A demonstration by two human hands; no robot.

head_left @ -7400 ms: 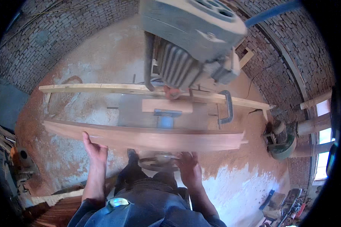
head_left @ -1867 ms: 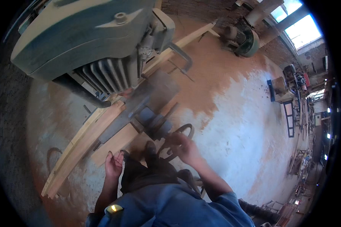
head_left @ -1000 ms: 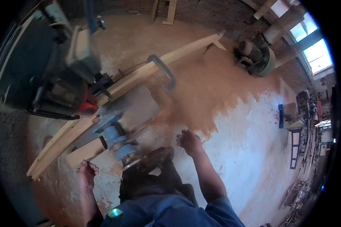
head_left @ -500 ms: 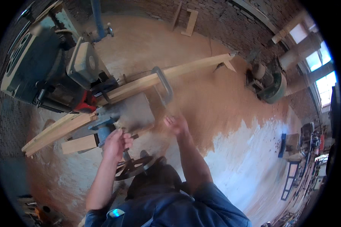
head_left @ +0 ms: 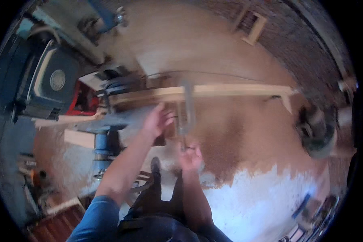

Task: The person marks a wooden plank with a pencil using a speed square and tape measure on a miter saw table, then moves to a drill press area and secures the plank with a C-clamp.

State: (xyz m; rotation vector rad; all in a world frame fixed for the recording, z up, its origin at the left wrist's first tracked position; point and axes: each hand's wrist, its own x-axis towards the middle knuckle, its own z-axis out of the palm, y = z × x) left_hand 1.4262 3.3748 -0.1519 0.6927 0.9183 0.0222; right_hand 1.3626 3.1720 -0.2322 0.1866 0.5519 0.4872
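A grey metal G-clamp (head_left: 190, 109) sits over the long wooden beam (head_left: 234, 89), its screw hanging down toward me. At the lower end of that screw is my right hand (head_left: 190, 157), its fingers curled round the handle; blur softens the grip. My left hand (head_left: 158, 122) is left of the clamp, over the flat metal machine table, with fingers apart and nothing seen in them. Its fingertips come close to the screw, but I cannot tell whether they touch.
On the left stands a dark machine with a cream-edged cover (head_left: 54, 78) and a red part (head_left: 84, 99). A blue column (head_left: 105, 147) and a handwheel (head_left: 143, 179) are below its table. A round machine (head_left: 318, 131) stands right, on the dusty floor (head_left: 230, 149).
My view has turned. My right hand has come to the lower end of the clamp's screw. My left hand has moved from beside the blue column toward the clamp.
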